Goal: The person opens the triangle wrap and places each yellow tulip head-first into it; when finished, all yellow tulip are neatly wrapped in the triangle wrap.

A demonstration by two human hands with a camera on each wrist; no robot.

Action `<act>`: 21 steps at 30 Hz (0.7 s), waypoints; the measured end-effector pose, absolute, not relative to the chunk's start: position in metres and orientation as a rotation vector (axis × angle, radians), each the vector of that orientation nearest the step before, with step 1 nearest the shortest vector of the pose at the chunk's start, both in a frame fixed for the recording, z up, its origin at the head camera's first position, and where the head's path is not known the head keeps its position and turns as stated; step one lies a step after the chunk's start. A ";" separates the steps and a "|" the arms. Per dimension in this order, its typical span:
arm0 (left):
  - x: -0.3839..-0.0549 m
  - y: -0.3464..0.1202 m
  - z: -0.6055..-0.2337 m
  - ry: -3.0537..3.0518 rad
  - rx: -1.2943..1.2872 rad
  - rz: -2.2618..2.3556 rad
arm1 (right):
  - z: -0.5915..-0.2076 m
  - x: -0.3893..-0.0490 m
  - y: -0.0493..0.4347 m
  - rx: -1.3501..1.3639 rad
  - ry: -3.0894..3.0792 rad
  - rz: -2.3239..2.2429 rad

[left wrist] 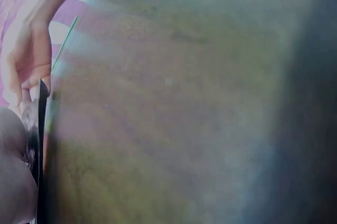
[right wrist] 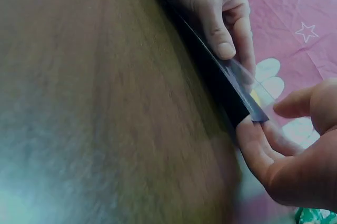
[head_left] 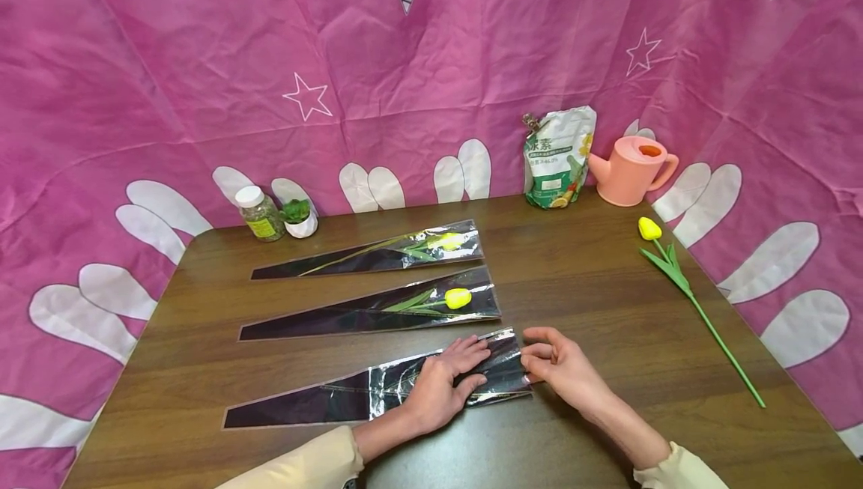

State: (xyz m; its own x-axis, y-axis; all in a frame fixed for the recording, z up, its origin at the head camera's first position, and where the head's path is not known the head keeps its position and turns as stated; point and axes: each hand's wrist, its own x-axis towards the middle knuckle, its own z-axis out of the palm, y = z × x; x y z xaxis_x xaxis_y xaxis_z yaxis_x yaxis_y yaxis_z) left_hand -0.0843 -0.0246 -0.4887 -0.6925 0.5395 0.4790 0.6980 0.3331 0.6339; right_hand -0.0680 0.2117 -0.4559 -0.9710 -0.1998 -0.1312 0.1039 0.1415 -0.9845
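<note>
A tapered flower sleeve (head_left: 297,406) with a black back and clear front lies nearest to me. My left hand (head_left: 441,384) rests on its wide half, fingers spread over the film. At the wide end is my right hand (head_left: 562,365). The right wrist view shows the right fingers (right wrist: 255,142) under the sleeve's black edge (right wrist: 229,95), while the thumb stands apart above, by the clear film. Beyond lie two similar sleeves (head_left: 290,328), each with a yellow tulip (head_left: 458,298) inside. A loose yellow tulip (head_left: 674,275) with a green stem lies on the right.
The wooden table (head_left: 573,279) backs onto a pink patterned cloth (head_left: 404,62). Along its rear edge stand a lidded jar (head_left: 261,216), a small potted plant (head_left: 300,218), a green and white pouch (head_left: 558,159) and a pink watering can (head_left: 630,171).
</note>
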 end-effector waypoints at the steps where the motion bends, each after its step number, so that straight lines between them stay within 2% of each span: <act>1: -0.084 -0.025 -0.489 -2.408 -1.133 -1.284 | -0.456 -0.069 0.210 -0.068 2.182 -1.917; 12: -0.087 -0.025 -0.492 -2.276 -1.075 -1.361 | -0.456 -0.072 0.206 0.023 2.148 -1.959; 21: -0.085 -0.027 -0.491 -2.197 -1.052 -1.416 | -0.460 -0.076 0.207 -0.123 2.314 -1.853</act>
State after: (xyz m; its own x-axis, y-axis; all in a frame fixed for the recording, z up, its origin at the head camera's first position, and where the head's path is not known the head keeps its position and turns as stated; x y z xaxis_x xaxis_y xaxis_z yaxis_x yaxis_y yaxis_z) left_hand -0.0852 -0.0267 -0.4911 -0.6764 0.4070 0.6139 0.7272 0.2365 0.6444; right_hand -0.0757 0.2069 -0.4604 -0.9814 -0.1725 -0.0840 0.0444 0.2221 -0.9740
